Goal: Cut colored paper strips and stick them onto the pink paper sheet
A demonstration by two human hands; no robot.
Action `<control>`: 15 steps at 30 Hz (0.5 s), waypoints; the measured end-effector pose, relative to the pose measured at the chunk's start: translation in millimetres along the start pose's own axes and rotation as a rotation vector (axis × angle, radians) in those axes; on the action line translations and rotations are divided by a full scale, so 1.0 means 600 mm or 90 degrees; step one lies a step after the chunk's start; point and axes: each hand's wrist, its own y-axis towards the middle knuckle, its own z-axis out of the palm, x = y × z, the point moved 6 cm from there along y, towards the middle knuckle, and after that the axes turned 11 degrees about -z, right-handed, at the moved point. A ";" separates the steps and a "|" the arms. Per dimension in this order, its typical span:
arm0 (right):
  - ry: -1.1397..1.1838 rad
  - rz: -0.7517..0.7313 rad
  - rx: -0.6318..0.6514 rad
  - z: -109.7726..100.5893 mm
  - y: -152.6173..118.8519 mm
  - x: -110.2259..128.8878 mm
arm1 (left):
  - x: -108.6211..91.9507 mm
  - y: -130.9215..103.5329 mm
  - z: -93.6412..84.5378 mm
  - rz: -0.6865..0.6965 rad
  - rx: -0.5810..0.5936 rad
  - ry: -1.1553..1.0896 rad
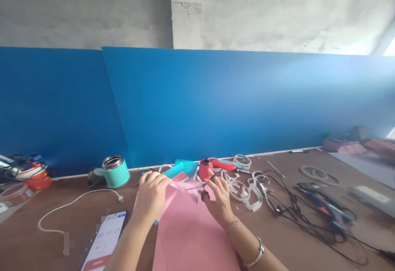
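In the middle of the head view, my right hand [218,199] has its fingers in the black handles of a pair of scissors [194,187]. The blades point left and meet the edge of a raised sheet of pink paper [179,185]. My left hand [152,193] is closed on that sheet, pinching it from the left; its fingertips are partly hidden. Below both hands a larger pink sheet [194,238] lies flat on the table. Teal paper [185,167] and a red, rounded object [205,169] sit just beyond the hands.
A brown table [256,246] carries a turquoise mug [116,173], a white cable [77,195] and a phone [106,238] on the left. Coiled white strips [243,188], black cables [293,205] and a utility tool [327,209] lie right. A blue partition [216,106] stands behind.
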 end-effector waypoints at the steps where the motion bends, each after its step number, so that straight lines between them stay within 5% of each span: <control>1: 0.000 -0.011 0.015 0.001 0.001 0.004 | -0.009 -0.001 -0.003 0.021 -0.013 -0.009; 5: 0.058 -0.052 0.058 0.010 0.000 0.013 | -0.030 -0.007 -0.006 0.064 -0.047 -0.055; 11: 0.189 0.017 0.039 0.001 0.003 0.009 | -0.038 -0.011 -0.005 0.068 -0.060 -0.052; 15: 0.242 0.033 0.108 0.008 0.006 0.025 | -0.054 -0.017 0.003 0.085 -0.072 -0.043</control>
